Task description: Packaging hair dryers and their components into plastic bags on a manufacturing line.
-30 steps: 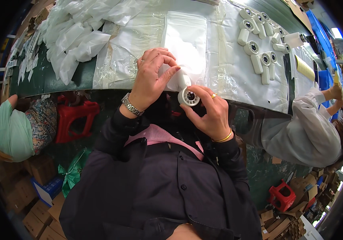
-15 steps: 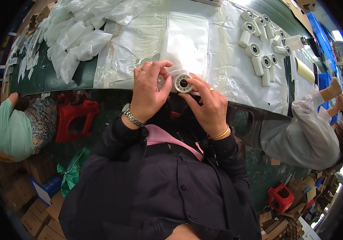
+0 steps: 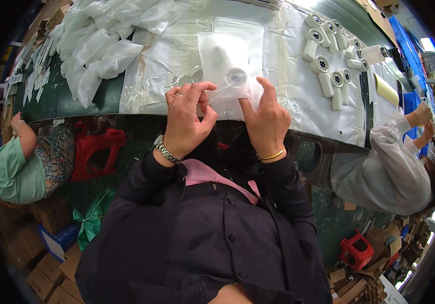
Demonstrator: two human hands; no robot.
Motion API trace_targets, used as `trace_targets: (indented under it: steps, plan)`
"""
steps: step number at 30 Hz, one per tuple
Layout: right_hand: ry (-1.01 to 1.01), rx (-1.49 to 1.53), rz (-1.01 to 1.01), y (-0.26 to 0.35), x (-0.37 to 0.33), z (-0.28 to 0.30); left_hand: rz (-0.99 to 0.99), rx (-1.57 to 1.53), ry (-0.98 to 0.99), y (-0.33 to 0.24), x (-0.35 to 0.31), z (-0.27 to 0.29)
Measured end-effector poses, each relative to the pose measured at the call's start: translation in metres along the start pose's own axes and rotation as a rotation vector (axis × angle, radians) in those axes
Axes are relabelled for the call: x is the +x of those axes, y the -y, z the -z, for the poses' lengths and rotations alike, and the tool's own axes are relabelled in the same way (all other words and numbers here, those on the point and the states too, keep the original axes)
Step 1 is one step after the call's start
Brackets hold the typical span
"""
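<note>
The left hand perhaps pinches the near edge of a frosted bag holding a white, round-headed device; the right hand is spread at the bag's near-right corner. Similar devices lie rightward.

The person wears a black jacket open over a dark shirt with round buttons down its front. Past the shirt's lower edge I see pink mesh cloth. Beyond the shirt on the left come a silver link watch and, on the left hand, a thin ring; beyond it on the right, below the right hand, a slim gold-coloured bangle.
</note>
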State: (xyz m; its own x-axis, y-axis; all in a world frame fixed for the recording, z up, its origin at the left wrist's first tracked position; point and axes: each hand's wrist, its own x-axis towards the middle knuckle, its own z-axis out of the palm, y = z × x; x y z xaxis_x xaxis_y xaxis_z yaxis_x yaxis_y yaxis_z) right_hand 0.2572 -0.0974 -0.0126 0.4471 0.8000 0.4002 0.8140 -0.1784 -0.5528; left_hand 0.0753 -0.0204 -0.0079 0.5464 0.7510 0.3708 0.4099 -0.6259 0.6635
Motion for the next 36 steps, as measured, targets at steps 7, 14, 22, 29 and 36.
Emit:
trace_targets:
  steps: [7,14,22,29,36]
  plan:
    - [-0.02,0.031,0.094,-0.006,-0.013,0.001,-0.145,0.279,-0.157,-0.025,0.024,-0.005]
    - [0.03,0.088,0.084,-0.002,-0.019,0.015,-0.154,0.427,-0.146,-0.006,0.047,-0.02]
    - [0.3,0.298,-0.083,-0.03,-0.046,0.061,0.172,0.056,0.031,-0.005,0.0,0.009]
    - [0.058,-0.059,0.151,-0.06,-0.054,0.078,0.373,-0.444,0.061,0.011,-0.019,0.017]
    - [0.162,0.382,-0.199,-0.01,-0.043,0.046,0.529,-0.649,0.127,0.004,-0.019,0.025]
